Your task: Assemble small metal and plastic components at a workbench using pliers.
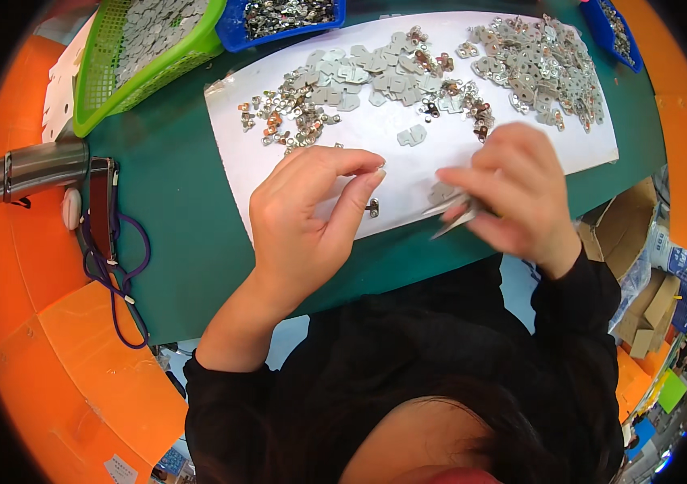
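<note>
My left hand [299,211] is held over the white sheet [235,173], thumb and forefinger pinched together. Whatever sits between those fingertips is too small to make out. Just below them a small dark metal clip [372,208] lies on the sheet. My right hand [521,189], slightly blurred, grips pointed metal tweezers [458,211] whose two tips spread apart toward the lower left. A grey metal plate [440,194] shows beside the tweezers, partly hidden by the fingers. Farther up, a lone pair of flat grey plates [412,135] lies between the hands.
Piles of flat grey plates [347,73], small shiny clips [303,113] and assembled pieces [549,68] cover the sheet's far part. Beyond stand a green basket [150,93] and blue trays [235,32]. A steel flask [45,171] and purple cord [146,242] lie left.
</note>
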Tool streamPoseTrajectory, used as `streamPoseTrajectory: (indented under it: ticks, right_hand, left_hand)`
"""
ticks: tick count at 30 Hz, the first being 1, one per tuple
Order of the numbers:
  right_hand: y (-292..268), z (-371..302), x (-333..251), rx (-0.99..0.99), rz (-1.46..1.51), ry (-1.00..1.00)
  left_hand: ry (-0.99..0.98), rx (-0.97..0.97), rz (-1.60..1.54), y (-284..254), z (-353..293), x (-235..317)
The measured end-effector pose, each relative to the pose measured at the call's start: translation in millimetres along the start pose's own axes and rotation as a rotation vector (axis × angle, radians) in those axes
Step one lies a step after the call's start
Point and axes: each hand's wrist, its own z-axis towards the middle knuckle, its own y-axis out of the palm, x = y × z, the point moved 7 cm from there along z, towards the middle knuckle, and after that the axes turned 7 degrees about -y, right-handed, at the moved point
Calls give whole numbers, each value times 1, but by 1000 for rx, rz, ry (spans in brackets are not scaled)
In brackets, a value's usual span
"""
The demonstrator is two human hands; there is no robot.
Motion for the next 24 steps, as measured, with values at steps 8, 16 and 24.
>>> streamPoseTrajectory:
  ticks: [8, 16, 24]
  right_hand:
    - [15, -33, -13, 68, -100, 4]
    - [14, 12, -12, 443, 492, 159]
    - [19, 38, -13, 281, 325, 87]
  left_hand:
    - [-108, -68, -174, 5, -2, -5]
    - [-508, -460, -1206, 36, -18, -3]
    - [-541, -134, -1211, 1, 1, -38]
